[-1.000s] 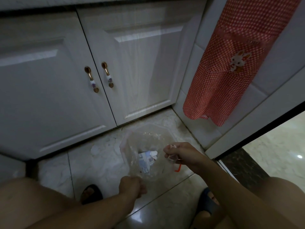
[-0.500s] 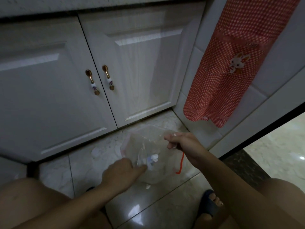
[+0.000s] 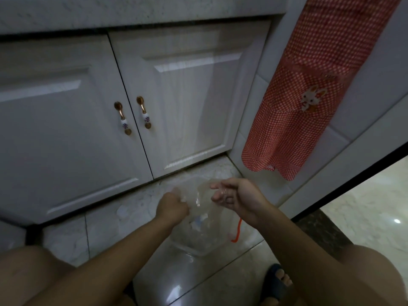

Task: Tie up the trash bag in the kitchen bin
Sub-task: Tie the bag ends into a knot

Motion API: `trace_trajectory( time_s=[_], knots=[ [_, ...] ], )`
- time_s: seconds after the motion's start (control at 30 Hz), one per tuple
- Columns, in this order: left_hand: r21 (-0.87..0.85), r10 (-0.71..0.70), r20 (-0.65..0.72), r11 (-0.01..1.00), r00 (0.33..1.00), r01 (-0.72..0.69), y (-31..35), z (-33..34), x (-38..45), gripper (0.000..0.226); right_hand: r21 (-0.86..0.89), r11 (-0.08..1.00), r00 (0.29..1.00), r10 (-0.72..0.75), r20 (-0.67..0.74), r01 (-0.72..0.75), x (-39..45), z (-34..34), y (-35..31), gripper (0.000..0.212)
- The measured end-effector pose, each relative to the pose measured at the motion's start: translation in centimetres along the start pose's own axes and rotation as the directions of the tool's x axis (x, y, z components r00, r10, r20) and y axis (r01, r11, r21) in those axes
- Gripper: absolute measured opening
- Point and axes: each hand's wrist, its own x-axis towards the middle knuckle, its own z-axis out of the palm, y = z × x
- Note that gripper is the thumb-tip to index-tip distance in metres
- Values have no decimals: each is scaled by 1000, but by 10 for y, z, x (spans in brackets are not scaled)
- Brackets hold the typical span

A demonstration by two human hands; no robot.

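A small clear bin (image 3: 198,248) stands on the floor tiles, lined with a clear trash bag (image 3: 199,196). Some white and blue scraps (image 3: 199,219) lie inside. My left hand (image 3: 173,205) is closed on the bag's rim at the left side. My right hand (image 3: 237,196) grips the bag's rim at the right, its fingers partly curled around the plastic. Between the two hands the film is gathered up above the bin. A red drawstring (image 3: 236,231) hangs from the bag down the bin's right side.
White cabinet doors with brass handles (image 3: 132,115) stand right behind the bin. A red checked apron (image 3: 309,89) hangs on the wall at the right. My knees frame the bottom corners, and a foot in a dark slipper (image 3: 276,281) rests near the bin.
My left hand moved up from the bin's near side to the bag's left rim. The right hand rose a little, and the bag's top is now drawn up between both hands.
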Motion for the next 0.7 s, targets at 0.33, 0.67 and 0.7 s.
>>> trace_trajectory(
  time_s=[0.33,0.67,0.7],
  knots=[
    [-449,292,381,888,878,-100,48,-53,-19,43,28,987,961,146,236,-157,4,1,2,34],
    [-306,342,232,914,911,-266,45,-43,-12,24,-58,994,975,100,200,-90,6,4,1,32],
    [-276,372,210,910,904,-310,43,-41,-12,26,-82,993,973,105,207,-90,6,3,1,35]
  ],
)
